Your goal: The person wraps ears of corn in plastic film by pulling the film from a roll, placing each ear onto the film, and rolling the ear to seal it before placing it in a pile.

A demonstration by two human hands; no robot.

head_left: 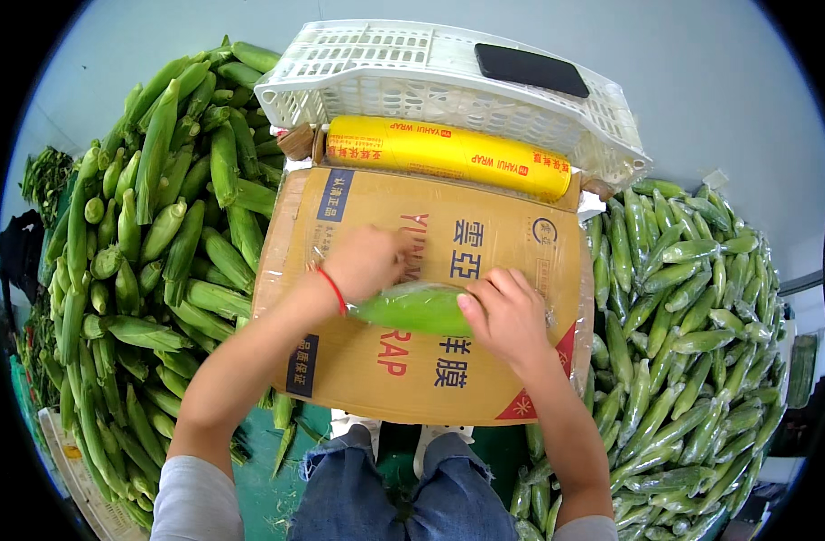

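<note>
An ear of green corn in its husk (412, 309) lies crosswise over a cardboard sheet (399, 399), with shiny cling film around it. My right hand (510, 312) grips its right end, thumb along the near side. Above the left end is my left hand (375, 262), blurred, its fingers curled; whether it pinches any film cannot be made out. A red cord circles my left wrist. Beyond the sheet, a yellow roll of cling film (446, 154) bearing printed writing rests crosswise on a stand.
Unwrapped corn ears (162, 250) are heaped at left. A pile of film-wrapped ears (683, 351) rises at right. Behind the roll is a white plastic crate (372, 51) with a black phone (531, 69) on it. Husk scraps litter the green floor (270, 500).
</note>
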